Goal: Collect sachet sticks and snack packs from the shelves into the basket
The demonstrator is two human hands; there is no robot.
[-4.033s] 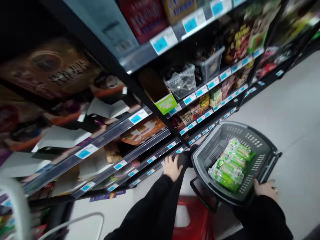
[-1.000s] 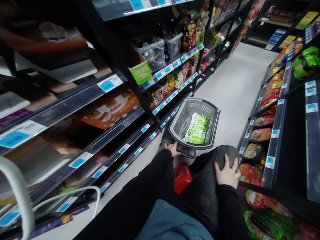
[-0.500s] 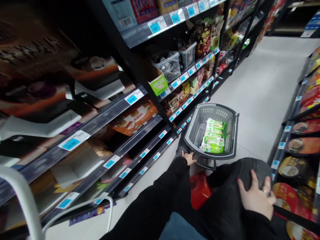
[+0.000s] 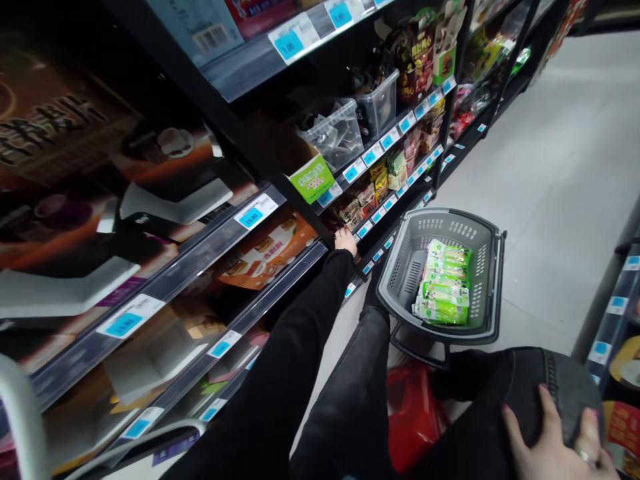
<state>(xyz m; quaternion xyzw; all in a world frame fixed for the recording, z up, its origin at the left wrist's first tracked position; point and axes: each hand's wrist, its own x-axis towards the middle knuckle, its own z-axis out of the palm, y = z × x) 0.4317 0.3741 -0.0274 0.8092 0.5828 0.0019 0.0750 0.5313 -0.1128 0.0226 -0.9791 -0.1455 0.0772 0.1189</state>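
My left hand (image 4: 346,242) is stretched out to the lower snack shelf, at the dark upright post and beside small snack packets (image 4: 351,212). Its fingers point into the shelf, partly apart, and I see nothing held in them. On my knee in dark jeans rests my right hand (image 4: 560,450), fingers spread, a ring on one of them. Between my left arm and right knee, a grey shopping basket (image 4: 387,287) stands on the floor. Inside it lie several green-and-white packets (image 4: 445,283) in a row.
Clear plastic bins (image 4: 337,137) and a green-fronted carton (image 4: 311,179) sit on the shelf above my left hand. A red object (image 4: 413,413) is beneath me. White curved tubing (image 4: 23,413) is at the lower left. Another shelf (image 4: 617,303) borders the aisle floor (image 4: 565,173) on the right.
My left hand has moved from beside the basket, up and left, to the snack shelf. My right hand stays on the knee. The view has shifted, so the basket appears farther right.
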